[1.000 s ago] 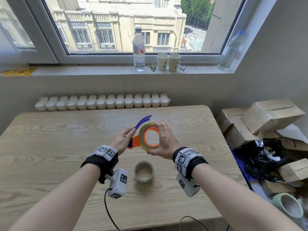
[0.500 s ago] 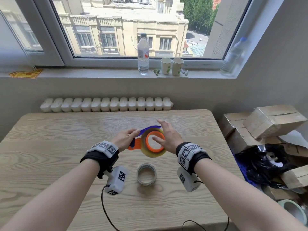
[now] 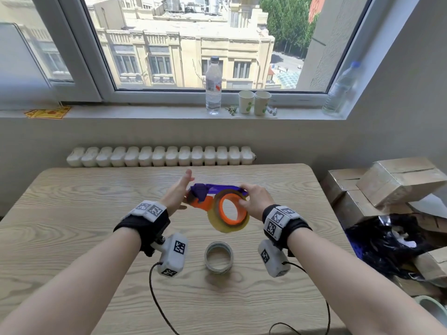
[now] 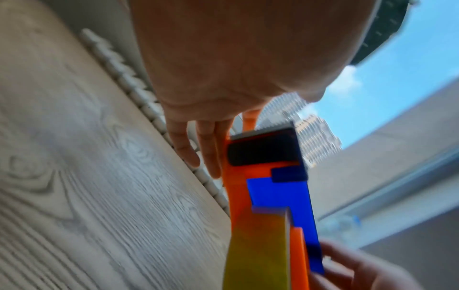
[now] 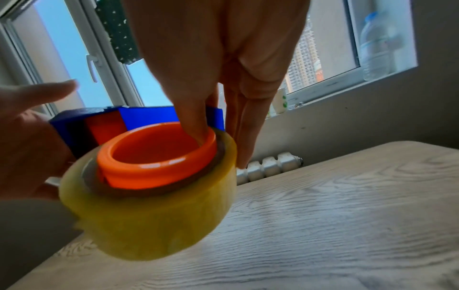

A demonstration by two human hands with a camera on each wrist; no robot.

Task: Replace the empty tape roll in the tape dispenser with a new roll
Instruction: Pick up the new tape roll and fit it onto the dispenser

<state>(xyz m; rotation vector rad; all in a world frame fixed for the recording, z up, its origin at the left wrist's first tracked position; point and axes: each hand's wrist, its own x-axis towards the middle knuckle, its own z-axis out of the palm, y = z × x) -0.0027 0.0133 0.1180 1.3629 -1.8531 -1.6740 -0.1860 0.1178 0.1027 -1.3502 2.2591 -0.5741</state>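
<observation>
I see a wooden table (image 3: 72,213) below a sunlit window (image 3: 193,44), a white radiator (image 3: 159,156) between them, cardboard boxes (image 3: 396,180) at right.

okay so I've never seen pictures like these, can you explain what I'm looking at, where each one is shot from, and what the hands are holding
No machine here: a person wears three cameras. One picture comes from the head, looking down; the other two come from the wrists, looking along the fingers. The right hand grips an orange and blue tape dispenser, thumb inside its hub, with a yellowish new roll on it. The left hand, fingers straight, lies against the dispenser's other end. An empty tape roll lies on the wooden table below.
</observation>
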